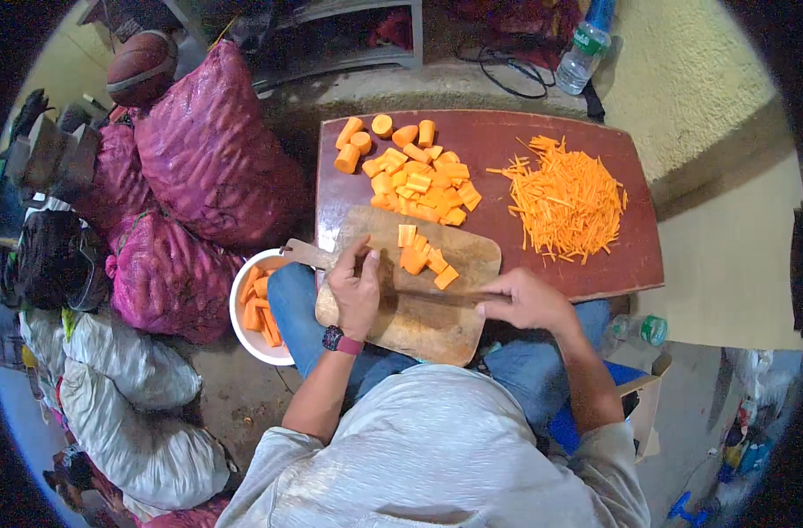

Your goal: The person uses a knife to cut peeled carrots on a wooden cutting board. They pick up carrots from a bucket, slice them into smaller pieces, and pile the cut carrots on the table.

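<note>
My right hand (530, 300) grips a knife (434, 296), whose blade is blurred and lies across the wooden cutting board (454, 333). Over the board's left part, beside its handle, my left hand (355, 290) has its thumb and index finger apart. I see nothing held in it. Several cut carrot pieces (415, 259) lie on the board just above the blade. The board rests at my lap, its far edge over a low red-brown table (487, 145). On that table are a heap of carrot chunks (428, 185) and a pile of carrot matchsticks (570, 198).
A white tub (243, 336) of carrot sticks stands by my left knee. Pink mesh sacks (210, 145), white sacks (137, 429) and a basketball (142, 66) fill the left side. Plastic bottles (576, 63) and an open cardboard box (649, 409) are on the right, near a wall (698, 86).
</note>
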